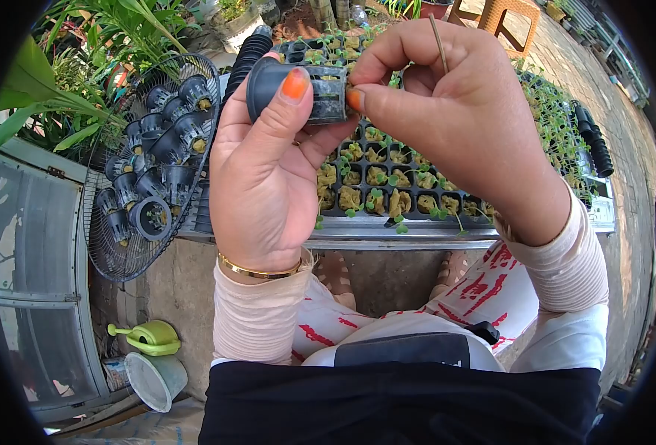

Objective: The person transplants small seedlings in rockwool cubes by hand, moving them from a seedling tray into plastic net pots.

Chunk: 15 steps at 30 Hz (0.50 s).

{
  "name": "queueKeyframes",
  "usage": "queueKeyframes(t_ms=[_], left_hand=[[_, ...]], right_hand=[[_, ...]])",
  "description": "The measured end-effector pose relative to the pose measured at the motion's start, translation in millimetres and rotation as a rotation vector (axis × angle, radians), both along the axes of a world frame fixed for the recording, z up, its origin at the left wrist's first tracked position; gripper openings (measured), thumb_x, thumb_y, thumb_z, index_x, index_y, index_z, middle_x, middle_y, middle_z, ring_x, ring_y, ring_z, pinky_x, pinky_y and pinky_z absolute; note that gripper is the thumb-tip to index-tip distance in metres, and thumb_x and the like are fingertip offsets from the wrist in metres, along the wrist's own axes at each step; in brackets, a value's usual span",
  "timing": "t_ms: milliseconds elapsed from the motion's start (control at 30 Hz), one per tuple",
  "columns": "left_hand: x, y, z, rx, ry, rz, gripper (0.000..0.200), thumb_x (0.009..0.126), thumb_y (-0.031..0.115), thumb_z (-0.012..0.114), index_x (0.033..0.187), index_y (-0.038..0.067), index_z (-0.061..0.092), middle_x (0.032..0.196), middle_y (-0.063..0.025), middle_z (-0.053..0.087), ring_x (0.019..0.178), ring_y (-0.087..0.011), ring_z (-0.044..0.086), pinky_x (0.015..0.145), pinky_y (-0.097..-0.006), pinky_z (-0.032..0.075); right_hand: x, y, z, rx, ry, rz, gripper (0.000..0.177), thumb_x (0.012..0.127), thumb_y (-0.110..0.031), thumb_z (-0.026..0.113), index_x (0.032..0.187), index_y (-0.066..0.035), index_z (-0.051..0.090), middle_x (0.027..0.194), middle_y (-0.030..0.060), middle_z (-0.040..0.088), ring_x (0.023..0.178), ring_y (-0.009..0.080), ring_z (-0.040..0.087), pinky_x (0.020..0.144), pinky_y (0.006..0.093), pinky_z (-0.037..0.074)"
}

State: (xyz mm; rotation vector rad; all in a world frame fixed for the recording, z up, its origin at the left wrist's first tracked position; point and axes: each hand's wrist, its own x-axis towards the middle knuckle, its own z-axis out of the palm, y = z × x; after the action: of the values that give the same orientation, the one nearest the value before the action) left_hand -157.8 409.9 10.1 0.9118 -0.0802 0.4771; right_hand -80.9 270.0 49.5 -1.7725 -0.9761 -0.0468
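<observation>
My left hand is wrapped round a black net pot, which lies on its side with its wide rim toward my palm and its slotted base to the right. My right hand pinches with thumb and forefinger right at that base; whatever sits between those fingertips is too small to make out. A thin stick is tucked in the curled fingers of the same hand and points up. Below both hands, a black seedling tray carries brownish sponge-like plugs with small green sprouts.
To the left, a wire basket holds several net pots with plugs. Stacked net pots stand behind my left hand and at the right. The tray rests on a metal-edged table. A green watering can and bucket are lower left.
</observation>
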Motion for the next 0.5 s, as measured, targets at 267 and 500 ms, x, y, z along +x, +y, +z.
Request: queueKeyframes(t_ms=[267, 500], left_hand=[[3.8, 1.8, -3.0, -0.053, -0.002, -0.053, 0.027, 0.089, 0.014, 0.054, 0.113, 0.001, 0.052, 0.106, -0.0114, 0.06, 0.096, -0.0205, 0.058, 0.082, -0.0361, 0.052], [5.8, -9.0, 1.7, 0.076, 0.028, 0.014, 0.028, 0.09, 0.014, 0.052, 0.114, 0.0, 0.05, 0.108, -0.0121, 0.059, 0.096, -0.0204, 0.058, 0.083, -0.0376, 0.052]], right_hand=[[4.1, -3.7, -2.7, 0.036, -0.358, 0.069, 0.009, 0.073, 0.0, 0.062, 0.082, -0.003, 0.062, 0.067, -0.0064, 0.051, 0.046, -0.0014, 0.03, 0.043, 0.0168, 0.021], [20.4, -2.8, -15.2, 0.107, -0.193, 0.09, 0.014, 0.073, -0.001, 0.061, 0.087, 0.0, 0.06, 0.071, 0.0014, 0.056, 0.05, 0.005, 0.043, 0.045, 0.0196, 0.033]])
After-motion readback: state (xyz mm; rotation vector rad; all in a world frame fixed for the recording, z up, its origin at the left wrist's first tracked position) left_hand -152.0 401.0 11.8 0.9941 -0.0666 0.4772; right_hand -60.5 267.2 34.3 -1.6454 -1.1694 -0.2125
